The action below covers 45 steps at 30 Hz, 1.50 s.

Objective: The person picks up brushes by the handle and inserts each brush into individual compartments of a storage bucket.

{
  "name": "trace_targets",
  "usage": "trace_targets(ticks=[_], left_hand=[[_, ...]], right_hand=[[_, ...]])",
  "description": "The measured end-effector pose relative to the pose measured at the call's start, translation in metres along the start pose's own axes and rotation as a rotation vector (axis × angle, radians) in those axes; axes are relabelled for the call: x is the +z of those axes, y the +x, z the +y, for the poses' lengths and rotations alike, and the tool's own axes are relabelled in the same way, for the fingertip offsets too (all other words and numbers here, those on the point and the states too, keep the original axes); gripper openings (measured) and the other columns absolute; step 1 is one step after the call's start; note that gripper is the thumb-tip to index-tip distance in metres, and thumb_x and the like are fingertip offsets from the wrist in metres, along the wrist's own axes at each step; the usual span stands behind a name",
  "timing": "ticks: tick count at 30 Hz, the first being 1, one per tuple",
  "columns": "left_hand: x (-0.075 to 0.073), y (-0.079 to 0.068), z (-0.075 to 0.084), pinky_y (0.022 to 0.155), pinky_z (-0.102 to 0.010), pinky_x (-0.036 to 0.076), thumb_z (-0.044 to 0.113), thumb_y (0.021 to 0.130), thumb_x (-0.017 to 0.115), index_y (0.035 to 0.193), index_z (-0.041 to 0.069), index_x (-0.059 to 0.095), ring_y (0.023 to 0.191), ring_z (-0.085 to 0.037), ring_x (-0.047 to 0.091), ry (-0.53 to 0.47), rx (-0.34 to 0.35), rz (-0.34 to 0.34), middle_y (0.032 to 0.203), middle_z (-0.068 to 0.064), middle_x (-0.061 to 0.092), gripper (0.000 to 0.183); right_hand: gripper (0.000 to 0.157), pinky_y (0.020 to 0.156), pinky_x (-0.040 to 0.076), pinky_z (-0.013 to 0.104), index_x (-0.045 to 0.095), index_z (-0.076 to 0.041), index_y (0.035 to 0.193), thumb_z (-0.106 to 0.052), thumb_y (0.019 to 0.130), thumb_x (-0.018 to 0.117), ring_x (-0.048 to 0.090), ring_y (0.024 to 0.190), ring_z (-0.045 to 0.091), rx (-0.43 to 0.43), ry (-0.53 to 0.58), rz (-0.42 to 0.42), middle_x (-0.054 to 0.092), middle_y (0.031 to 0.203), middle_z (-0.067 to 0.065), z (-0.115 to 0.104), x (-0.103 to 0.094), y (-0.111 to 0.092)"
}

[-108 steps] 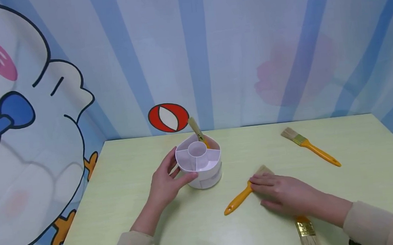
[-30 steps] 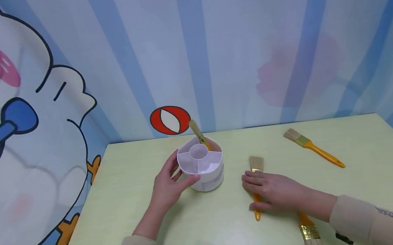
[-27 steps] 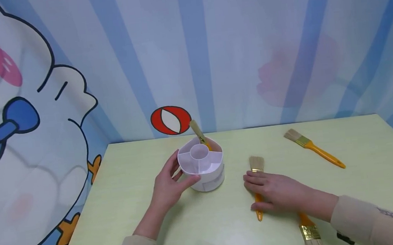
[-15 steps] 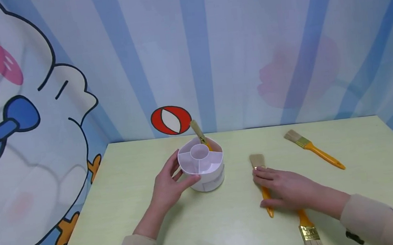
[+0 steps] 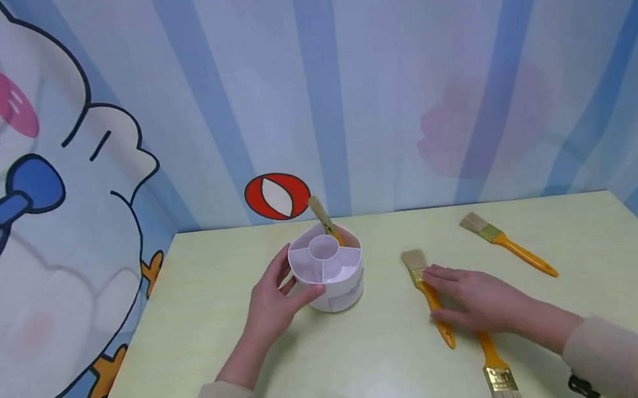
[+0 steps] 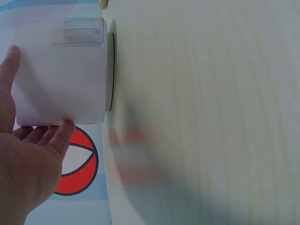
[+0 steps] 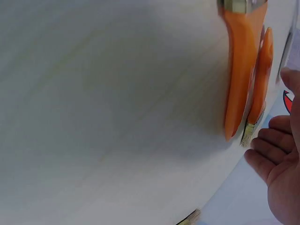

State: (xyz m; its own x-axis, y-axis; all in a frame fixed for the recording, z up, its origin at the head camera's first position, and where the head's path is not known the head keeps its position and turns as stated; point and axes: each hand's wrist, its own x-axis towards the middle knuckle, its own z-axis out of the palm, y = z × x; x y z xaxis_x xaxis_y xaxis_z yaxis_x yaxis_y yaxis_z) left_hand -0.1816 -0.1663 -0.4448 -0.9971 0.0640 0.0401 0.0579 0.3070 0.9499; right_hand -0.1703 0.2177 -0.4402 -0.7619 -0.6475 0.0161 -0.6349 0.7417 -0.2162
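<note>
My left hand (image 5: 274, 302) holds a pale, round compartment organizer (image 5: 337, 296) by its left side, thumb on the front and fingers behind. In the left wrist view the organizer's smooth wall (image 6: 61, 84) sits between thumb and fingers. One paintbrush (image 5: 321, 213) leans in its back compartment, bristles up. My right hand (image 5: 478, 299), fingers extended, is at a flat paintbrush (image 5: 437, 316) with a yellow-orange handle, lying with bristles toward the back left. The right wrist view shows that brush's handle (image 7: 260, 79) beside the fingers, which curl round nothing.
Another paintbrush (image 5: 511, 247) lies at the back right of the pale wooden table (image 5: 358, 362). A further brush (image 5: 492, 362) lies near the front, bristles toward me, below my right wrist. A blue striped backdrop (image 5: 378, 91) rises behind the table's back edge.
The brush by my right hand has turned from bristles toward the back right, through upright, to back left. My right hand has shifted right over the last second; the left hand stays on the organizer.
</note>
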Motion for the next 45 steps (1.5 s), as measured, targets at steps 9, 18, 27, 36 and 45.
trace_targets(ticks=[9,18,27,36,45], left_hand=[[-0.002,-0.001,0.002,0.116,-0.044,0.049,0.028,0.086,0.093,0.165,0.026,0.039,0.154,-0.028,0.043,0.001,-0.012,-0.001,0.165,0.002,0.045,0.096],[0.001,0.000,0.002,0.117,-0.046,0.048,0.029,0.086,0.093,0.166,0.024,0.038,0.154,-0.032,0.042,-0.010,-0.001,-0.003,0.167,-0.002,0.044,0.098],[0.001,-0.001,0.003,0.116,-0.046,0.049,0.029,0.086,0.093,0.166,0.024,0.038,0.154,-0.031,0.043,0.004,-0.005,0.000,0.166,0.000,0.045,0.098],[0.002,0.000,0.002,0.116,-0.046,0.048,0.029,0.086,0.093,0.167,0.024,0.037,0.155,-0.032,0.042,-0.002,-0.012,-0.004,0.167,-0.002,0.043,0.098],[0.002,-0.001,0.002,0.117,-0.046,0.048,0.029,0.086,0.093,0.167,0.023,0.038,0.155,-0.033,0.042,-0.010,-0.007,0.002,0.167,-0.003,0.044,0.098]], right_hand=[[0.066,0.109,0.054,0.059,0.065,0.003,0.143,-0.045,0.100,0.074,0.061,0.135,0.044,0.114,-0.038,-0.002,0.064,0.146,0.023,-0.010,0.004,0.003],[0.059,0.112,0.052,0.058,0.062,0.003,0.146,-0.034,0.101,0.075,0.059,0.138,0.042,0.053,-0.002,0.006,0.061,0.150,0.022,-0.005,0.006,0.000],[0.050,0.102,0.059,0.055,0.072,0.001,0.131,-0.038,0.099,0.076,0.069,0.125,0.039,0.076,-0.061,0.104,0.072,0.133,0.021,-0.009,0.010,0.005],[0.045,0.101,0.059,0.055,0.073,0.002,0.131,-0.029,0.100,0.077,0.071,0.121,0.040,0.040,-0.092,0.125,0.073,0.132,0.020,-0.008,0.016,0.011],[0.041,0.102,0.059,0.056,0.073,0.002,0.132,-0.020,0.098,0.079,0.072,0.119,0.041,0.016,-0.030,0.178,0.073,0.132,0.021,-0.008,0.019,0.015]])
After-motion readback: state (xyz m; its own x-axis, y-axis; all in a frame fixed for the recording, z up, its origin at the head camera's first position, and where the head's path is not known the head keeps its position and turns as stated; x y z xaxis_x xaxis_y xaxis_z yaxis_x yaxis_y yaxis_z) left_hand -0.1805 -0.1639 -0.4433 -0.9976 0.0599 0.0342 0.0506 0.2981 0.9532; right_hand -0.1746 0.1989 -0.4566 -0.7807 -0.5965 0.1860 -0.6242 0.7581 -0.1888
